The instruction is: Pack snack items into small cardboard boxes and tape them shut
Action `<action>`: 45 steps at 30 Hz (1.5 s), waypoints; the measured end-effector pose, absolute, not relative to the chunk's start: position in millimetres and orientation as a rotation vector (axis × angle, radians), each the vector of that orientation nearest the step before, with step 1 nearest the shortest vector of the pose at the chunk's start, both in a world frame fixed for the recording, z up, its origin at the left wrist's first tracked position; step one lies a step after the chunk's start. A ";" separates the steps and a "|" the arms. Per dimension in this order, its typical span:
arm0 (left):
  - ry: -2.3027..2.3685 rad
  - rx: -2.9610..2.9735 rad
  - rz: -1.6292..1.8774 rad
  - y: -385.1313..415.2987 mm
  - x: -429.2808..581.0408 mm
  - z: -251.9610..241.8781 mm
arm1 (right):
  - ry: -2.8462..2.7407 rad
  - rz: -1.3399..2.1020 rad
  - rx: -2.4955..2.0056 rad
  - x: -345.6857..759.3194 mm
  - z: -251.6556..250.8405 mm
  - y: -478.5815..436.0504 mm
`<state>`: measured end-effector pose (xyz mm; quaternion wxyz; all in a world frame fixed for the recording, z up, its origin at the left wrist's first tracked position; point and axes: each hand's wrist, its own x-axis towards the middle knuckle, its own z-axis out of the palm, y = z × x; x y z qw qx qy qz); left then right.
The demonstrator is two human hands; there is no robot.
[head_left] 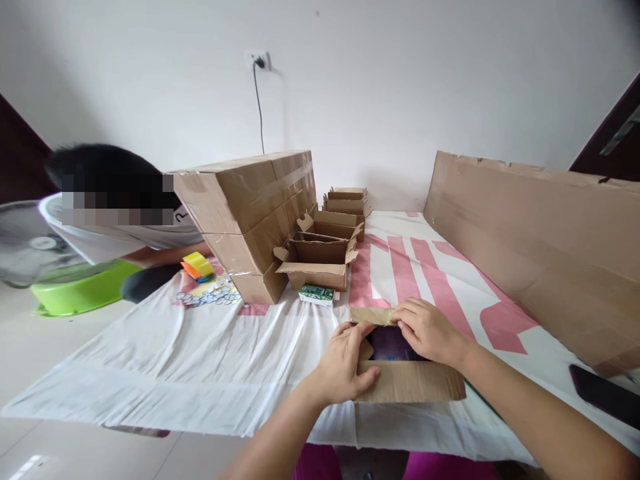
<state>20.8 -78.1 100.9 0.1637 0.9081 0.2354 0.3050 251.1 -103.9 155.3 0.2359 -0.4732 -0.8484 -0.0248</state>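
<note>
Nearest the camera: two bare forearms, left (pixel 273 437) and right (pixel 535 407), reaching inward from the lower edge of view.

Item: one open carton (pixel 415 383), brown cardboard, low and oblong, on the patterned tablecloth (pixel 280 400) close to the near edge. Long axis running left to right, across both forearms. Contents: a dark purple item (pixel 393 341), partly hidden by the hands.

Relation of note: far flap (pixel 367 315) of the carton, directly under the right fingertips and just beyond the left; both hands about equally near.

Left hand (pixel 343 363): at the carton's left end, palm downward, thumb along the near wall, fingers stretched toward the far left corner. Thumb and fingers apart, touching cardboard; firmness of hold impossible to tell.

Right hand (pixel 425 330): arched over the far side, wrist bent inward, forearm slanting above the right end. Fingers together, curled down and seemingly clamped on the far flap.

Beyond: a small green-and-white box (pixel 317 295), beside a row of open cartons (pixel 314 275). To the right, near the table edge: a dark phone (pixel 607 393), lying flat.
</note>
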 end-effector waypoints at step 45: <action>0.849 2.658 0.744 -85.1 31.0 105.3 | -2.196 -0.462 -1.491 238.7 125.2 -96.3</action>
